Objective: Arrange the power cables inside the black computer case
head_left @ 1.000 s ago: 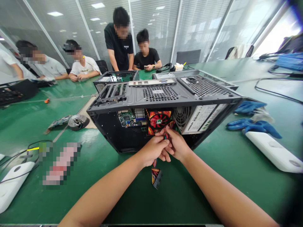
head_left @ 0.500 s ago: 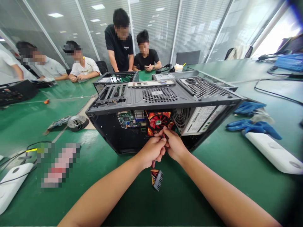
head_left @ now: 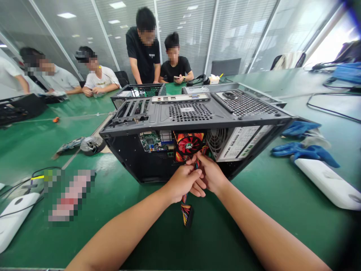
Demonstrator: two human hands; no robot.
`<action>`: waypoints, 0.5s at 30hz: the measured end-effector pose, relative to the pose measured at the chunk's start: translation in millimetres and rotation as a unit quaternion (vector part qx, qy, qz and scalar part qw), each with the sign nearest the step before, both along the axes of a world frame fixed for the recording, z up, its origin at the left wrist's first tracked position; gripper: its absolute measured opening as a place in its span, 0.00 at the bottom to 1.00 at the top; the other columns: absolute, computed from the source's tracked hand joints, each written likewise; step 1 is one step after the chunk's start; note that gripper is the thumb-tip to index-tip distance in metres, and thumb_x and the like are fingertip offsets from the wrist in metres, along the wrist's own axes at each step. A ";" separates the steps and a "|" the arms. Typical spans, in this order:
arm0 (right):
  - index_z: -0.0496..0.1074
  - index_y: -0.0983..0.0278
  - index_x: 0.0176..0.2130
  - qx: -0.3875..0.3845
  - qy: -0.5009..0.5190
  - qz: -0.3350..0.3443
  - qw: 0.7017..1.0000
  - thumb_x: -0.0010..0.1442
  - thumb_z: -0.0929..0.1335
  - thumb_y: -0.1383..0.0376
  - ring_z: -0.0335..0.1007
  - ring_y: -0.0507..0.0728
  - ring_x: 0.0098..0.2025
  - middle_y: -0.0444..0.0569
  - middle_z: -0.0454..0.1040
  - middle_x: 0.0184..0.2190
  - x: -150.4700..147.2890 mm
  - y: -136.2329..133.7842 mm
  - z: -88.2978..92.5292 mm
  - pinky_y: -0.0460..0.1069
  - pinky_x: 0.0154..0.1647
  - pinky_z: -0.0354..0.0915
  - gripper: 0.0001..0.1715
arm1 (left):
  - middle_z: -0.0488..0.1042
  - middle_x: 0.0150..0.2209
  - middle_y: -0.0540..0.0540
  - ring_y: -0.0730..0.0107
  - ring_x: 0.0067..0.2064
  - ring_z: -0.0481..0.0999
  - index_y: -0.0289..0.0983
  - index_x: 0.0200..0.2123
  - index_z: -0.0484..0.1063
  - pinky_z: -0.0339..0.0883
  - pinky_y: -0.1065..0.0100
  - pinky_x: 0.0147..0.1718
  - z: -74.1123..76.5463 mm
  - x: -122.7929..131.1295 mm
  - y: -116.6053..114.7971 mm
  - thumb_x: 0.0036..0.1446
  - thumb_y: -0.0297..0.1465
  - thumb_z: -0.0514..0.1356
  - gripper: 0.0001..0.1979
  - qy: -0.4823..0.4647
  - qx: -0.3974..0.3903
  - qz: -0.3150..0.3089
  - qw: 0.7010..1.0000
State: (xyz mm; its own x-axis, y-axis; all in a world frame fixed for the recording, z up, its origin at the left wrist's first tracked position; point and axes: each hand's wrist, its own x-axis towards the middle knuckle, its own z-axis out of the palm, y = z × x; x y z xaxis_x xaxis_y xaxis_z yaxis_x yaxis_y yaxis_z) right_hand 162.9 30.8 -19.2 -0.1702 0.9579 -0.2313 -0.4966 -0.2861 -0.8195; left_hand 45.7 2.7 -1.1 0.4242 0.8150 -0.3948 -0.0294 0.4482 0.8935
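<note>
A black computer case (head_left: 124, 150) lies on the table with its open side facing me. Inside it are a green motherboard (head_left: 150, 142), a red and black cooling fan (head_left: 189, 143) and a power supply (head_left: 239, 143). Just in front of the fan, my left hand (head_left: 187, 181) and my right hand (head_left: 210, 171) meet, both closed around a bundle of coloured power cables (head_left: 197, 163). Below my left hand the cable's end dangles with its wide black connector (head_left: 189, 217). My fingers partly hide the gripped stretch of cable.
Blue gloves (head_left: 307, 152) and a white device (head_left: 327, 182) lie to the right. At left are a round metal part (head_left: 91, 145), a circuit card (head_left: 67, 146) and another white device (head_left: 18, 218). Several people are across the green table (head_left: 135, 226), near another case (head_left: 141, 90).
Both hands have shifted slightly, and the fingers of my left hand have loosened and spread a little beneath the cables. The hanging connector has turned, its face now angled away.
</note>
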 end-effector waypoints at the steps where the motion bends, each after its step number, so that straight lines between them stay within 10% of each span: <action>1: 0.70 0.62 0.26 -0.012 0.010 -0.006 1.000 0.52 0.72 0.50 0.51 0.45 0.12 0.44 0.76 0.24 -0.5 0.1 -0.4 0.43 0.11 0.51 0.19 | 0.73 0.21 0.49 0.73 0.17 0.74 0.33 0.33 0.65 0.65 0.77 0.15 -2.1 1.3 -0.8 0.64 0.33 0.53 0.09 0.016 0.017 0.001 1.000; 15: 0.69 0.62 0.26 0.007 0.016 0.015 1.000 0.50 0.73 0.49 0.55 0.47 0.15 0.46 0.78 0.26 0.1 -0.9 3.8 0.46 0.19 0.58 0.20 | 0.54 0.11 0.61 0.83 0.09 0.49 0.34 0.31 0.67 0.43 0.78 0.11 2.7 -1.0 -1.5 0.61 0.36 0.53 0.12 -0.077 -0.002 0.025 0.997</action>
